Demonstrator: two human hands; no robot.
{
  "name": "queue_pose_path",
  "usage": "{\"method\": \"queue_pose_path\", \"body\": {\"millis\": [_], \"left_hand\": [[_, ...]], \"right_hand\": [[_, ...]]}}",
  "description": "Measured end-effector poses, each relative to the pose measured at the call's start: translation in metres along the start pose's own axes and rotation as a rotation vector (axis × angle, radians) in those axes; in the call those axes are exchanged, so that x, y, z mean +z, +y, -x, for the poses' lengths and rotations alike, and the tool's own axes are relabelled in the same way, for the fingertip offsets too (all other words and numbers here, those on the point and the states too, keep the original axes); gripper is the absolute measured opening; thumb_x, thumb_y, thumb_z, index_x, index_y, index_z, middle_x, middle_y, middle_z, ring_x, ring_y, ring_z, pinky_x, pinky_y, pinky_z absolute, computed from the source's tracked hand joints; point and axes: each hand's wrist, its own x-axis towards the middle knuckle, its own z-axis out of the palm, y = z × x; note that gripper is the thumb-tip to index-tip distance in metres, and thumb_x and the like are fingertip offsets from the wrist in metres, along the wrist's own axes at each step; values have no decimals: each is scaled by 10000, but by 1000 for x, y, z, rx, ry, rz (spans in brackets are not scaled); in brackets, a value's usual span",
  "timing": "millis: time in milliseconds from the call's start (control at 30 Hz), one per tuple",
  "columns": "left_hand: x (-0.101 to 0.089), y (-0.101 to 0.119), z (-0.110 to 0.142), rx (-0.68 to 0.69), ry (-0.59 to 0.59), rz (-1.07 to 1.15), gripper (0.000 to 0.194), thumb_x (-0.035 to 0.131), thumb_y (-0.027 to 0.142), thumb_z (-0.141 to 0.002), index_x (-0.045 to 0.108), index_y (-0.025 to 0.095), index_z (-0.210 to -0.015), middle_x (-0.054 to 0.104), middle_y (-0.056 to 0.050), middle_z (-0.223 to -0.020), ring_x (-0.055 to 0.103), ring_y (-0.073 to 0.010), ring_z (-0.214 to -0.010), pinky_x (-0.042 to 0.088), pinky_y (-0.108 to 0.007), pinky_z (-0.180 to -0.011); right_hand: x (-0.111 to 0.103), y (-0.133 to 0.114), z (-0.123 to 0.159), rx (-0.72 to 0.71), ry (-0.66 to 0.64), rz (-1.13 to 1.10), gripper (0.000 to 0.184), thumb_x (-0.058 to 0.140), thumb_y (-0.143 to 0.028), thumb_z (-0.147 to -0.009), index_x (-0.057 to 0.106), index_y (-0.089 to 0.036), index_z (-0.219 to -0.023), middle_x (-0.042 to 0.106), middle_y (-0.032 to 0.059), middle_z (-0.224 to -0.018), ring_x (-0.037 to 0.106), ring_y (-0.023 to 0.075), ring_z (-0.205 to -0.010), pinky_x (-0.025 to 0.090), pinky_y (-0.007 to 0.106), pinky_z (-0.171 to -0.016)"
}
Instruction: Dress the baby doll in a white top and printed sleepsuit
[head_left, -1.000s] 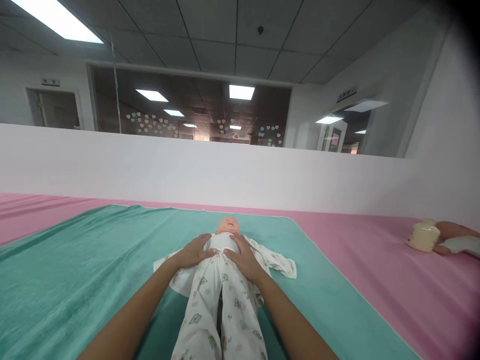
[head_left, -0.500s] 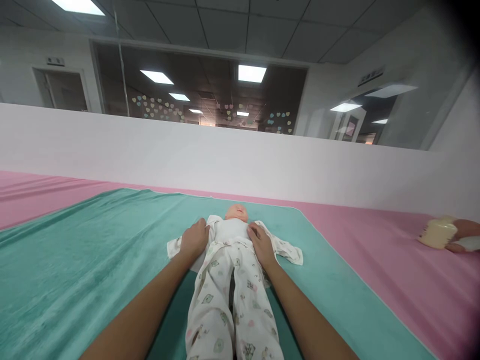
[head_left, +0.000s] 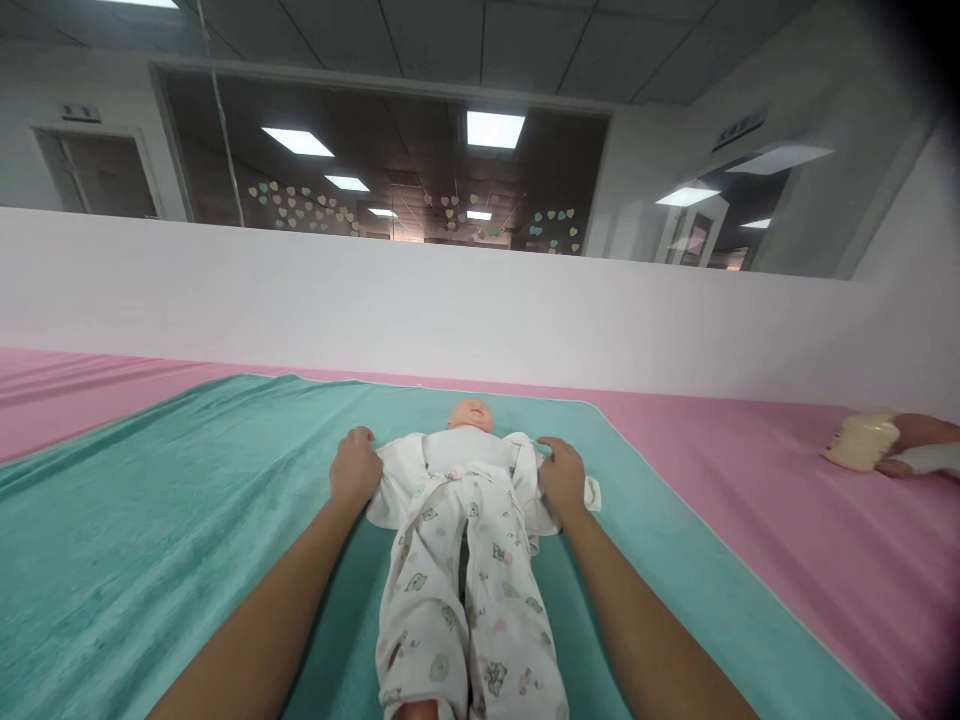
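A baby doll (head_left: 471,413) lies on its back on a teal towel (head_left: 150,520), head away from me, dressed in a white printed romper (head_left: 469,580). My left hand (head_left: 354,466) rests at the doll's left side with fingers curled on the romper's sleeve. On the other side, my right hand (head_left: 561,477) lies curled on the romper's other sleeve. Both forearms reach in from the bottom of the view along the doll's legs.
The towel lies on a pink sheet (head_left: 750,500). At the far right a cream bottle (head_left: 861,441) lies next to another doll (head_left: 919,445). A white partition (head_left: 450,310) runs behind the bed, with a dark window above it.
My hands have moved apart, from the doll's chest and waist outward to the sleeves at its sides. The view has tipped down a little.
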Motion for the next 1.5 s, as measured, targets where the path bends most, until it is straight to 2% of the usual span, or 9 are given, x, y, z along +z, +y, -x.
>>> {"method": "queue_pose_path", "body": {"millis": [167,300,433,600,900,1067,1200,1400,1500], "left_hand": [[-10,45,19,373,-7,225,149,395,177,-800,513,214,-882,538,-59,-1146,417,-198,-1145,328,-333,-996],[-25,77,39,488,-346,498,155,447,346,-808,544,225,-800,502,-13,-1243,411,-184,-1182,331,-324,-1013],[-37,83,49,520,-612,579,209,583,412,-715,544,237,-824,390,10,-1372,340,-219,-1256,354,-343,-994],[-39,82,52,536,-519,549,193,484,383,-793,536,216,-711,444,18,-1336,434,-203,-1173,395,-310,-932],[-24,86,50,575,-260,-4,287,321,214,-863,487,202,-1097,611,-71,-958,586,-226,-817,402,-320,-718],[-21,83,52,711,-195,-45,257,283,237,-898,525,231,-987,599,-51,-948,574,-201,-824,375,-288,-659],[-16,88,58,581,-115,9,189,390,198,-838,525,243,-963,596,-19,-992,571,-189,-821,370,-281,-638],[-11,81,53,383,-167,175,192,338,199,-856,511,222,-937,619,-39,-882,571,-204,-804,365,-285,-644],[-8,72,46,320,-201,252,222,318,271,-882,517,222,-966,634,-49,-847,570,-217,-807,361,-289,-657]], "right_hand": [[-5,-61,6,-122,-219,-346,211,386,-264,-825,583,-194,-852,594,31,-849,517,167,-819,410,293,-766],[-20,-93,6,-199,-557,-480,206,521,-393,-784,542,-192,-746,528,-3,-753,475,136,-718,397,256,-675],[-37,-100,4,-289,-684,-434,254,653,-383,-682,524,-206,-808,513,5,-907,474,148,-818,400,268,-729],[-37,-105,12,-403,-533,-306,69,539,-251,-777,522,-216,-834,512,20,-927,475,156,-851,392,286,-751],[-26,-114,18,-545,-309,4,166,428,-251,-866,590,-218,-868,560,69,-926,465,212,-893,367,350,-782],[-15,-108,20,-263,-325,-152,164,422,-303,-867,559,-221,-827,586,13,-768,514,172,-742,376,302,-687],[-2,-99,11,-31,-359,-252,218,394,-373,-858,531,-215,-794,525,-30,-606,483,146,-576,358,263,-566],[7,-78,-8,-418,-335,-21,126,421,-258,-832,533,-208,-862,579,29,-859,521,169,-767,382,274,-661],[14,-68,-4,-428,-225,-16,102,425,-217,-827,518,-201,-867,555,53,-927,510,180,-860,401,286,-731]]}}
